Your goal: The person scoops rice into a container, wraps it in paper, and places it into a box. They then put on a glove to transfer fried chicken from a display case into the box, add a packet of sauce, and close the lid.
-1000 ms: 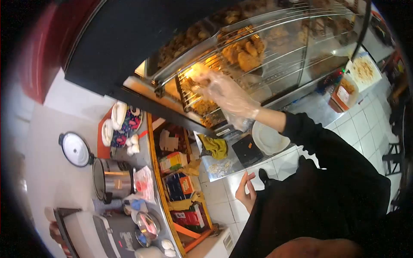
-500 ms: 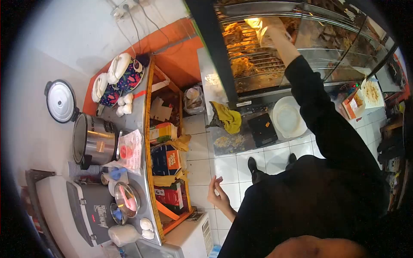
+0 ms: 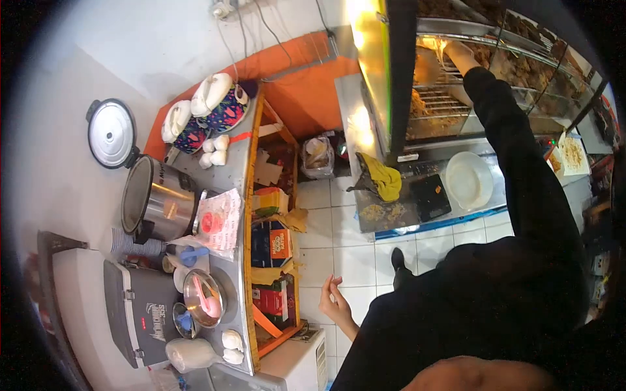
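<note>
My right hand (image 3: 459,56) reaches into the lit display case (image 3: 403,85), above a wire rack (image 3: 443,91) with browned, fried-looking food (image 3: 427,107). Its fingers are closed round something bright and yellowish that I cannot make out, glare hiding the details. Lower down, my left hand (image 3: 336,304) hangs over the tiled floor, empty, palm up, its fingers loosely curled and apart. A yellow-green cloth (image 3: 385,180), a black flat device (image 3: 430,197) and a round white tub (image 3: 469,180) lie on the ledge below the case.
At left, a metal table (image 3: 238,277) holds a large steel cooker (image 3: 160,199), stacked cups (image 3: 135,243), a grey cooler box (image 3: 140,316), a bowl with pink tongs (image 3: 205,298) and patterned bags (image 3: 225,107). Boxes (image 3: 274,244) fill its shelf. Food on paper (image 3: 572,156) is at right.
The view has shifted, so the table and case appear further right. My right hand has moved left and deeper along the rack with the bright thing. My left hand stays low, its fingers loosely curled.
</note>
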`<state>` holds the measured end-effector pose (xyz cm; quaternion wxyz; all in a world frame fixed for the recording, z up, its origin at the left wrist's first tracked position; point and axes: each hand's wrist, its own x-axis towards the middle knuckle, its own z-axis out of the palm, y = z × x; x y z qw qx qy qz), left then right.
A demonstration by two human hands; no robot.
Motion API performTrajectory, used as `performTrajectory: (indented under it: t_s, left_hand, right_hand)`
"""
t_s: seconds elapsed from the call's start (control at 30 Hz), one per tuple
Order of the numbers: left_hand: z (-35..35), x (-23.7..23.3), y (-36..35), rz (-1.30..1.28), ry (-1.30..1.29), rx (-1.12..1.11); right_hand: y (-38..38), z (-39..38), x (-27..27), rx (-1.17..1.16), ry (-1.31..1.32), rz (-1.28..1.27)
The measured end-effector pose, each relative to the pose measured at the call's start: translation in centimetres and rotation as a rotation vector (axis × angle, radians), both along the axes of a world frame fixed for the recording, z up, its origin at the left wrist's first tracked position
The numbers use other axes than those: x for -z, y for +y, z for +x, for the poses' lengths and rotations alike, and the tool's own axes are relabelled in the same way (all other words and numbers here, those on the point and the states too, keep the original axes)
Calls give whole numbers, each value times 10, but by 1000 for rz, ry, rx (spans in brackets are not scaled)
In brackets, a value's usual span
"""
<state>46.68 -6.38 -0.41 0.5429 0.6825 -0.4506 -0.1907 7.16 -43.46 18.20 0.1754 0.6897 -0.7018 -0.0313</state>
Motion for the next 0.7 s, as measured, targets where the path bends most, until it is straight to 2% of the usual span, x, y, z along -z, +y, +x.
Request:
performTrajectory:
  t_s: [0.13, 0.37, 0.53, 0.57, 0.6, 0.63, 0.67, 0.7]
  left_hand:
    - [11, -4, 8, 12, -52, -16]
    - [15, -1, 8, 71, 35, 41]
    - [11, -17, -9, 73, -50, 56]
    - [9, -15, -13, 65, -49, 60]
    - [8, -12, -13, 66, -30, 77]
    - [6, -12, -15, 68, -11, 94]
    - [3, -14, -18, 63, -14, 104]
    - [0, -20, -20, 69, -46, 135]
  right_hand:
    - [7, 10, -2, 39, -17, 13]
    - [22, 17, -5, 96, 13, 25]
    - [55, 14, -1, 161, 39, 78]
    - [61, 9, 13, -220, -561, -182]
    - [78, 23, 4, -612, -1152, -443]
    - [78, 14, 8, -493, -527, -477]
    - [76, 4, 17, -485, -526, -484]
    - [89, 22, 2, -394, -619, -472]
